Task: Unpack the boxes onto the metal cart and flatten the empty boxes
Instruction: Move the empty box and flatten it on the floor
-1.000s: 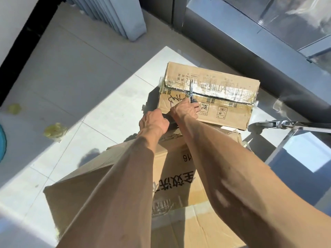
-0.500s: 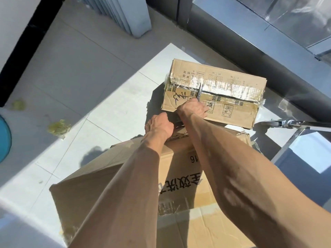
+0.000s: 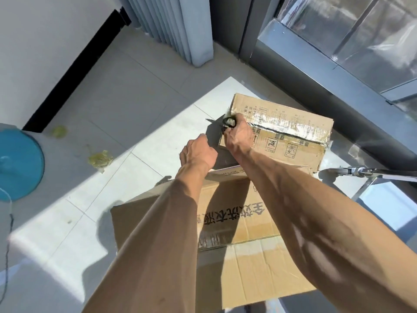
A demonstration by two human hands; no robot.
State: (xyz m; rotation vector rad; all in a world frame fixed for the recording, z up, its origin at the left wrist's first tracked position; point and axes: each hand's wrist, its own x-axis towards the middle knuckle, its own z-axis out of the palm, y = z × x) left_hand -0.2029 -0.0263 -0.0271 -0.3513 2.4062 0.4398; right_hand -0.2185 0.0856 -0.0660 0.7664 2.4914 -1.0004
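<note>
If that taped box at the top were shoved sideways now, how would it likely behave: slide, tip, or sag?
The taped box would probably slide rather than tip: it looks low and wide, resting on the larger box. Its top may sag, since the tape seam appears already slit. The left hand braces its near corner and the right hand works a blade at its end, so it likely shifts easily.

Near box [image 3: 237, 213] "全效洗衣液", taped box [image 3: 293, 141] handling symbols
</note>
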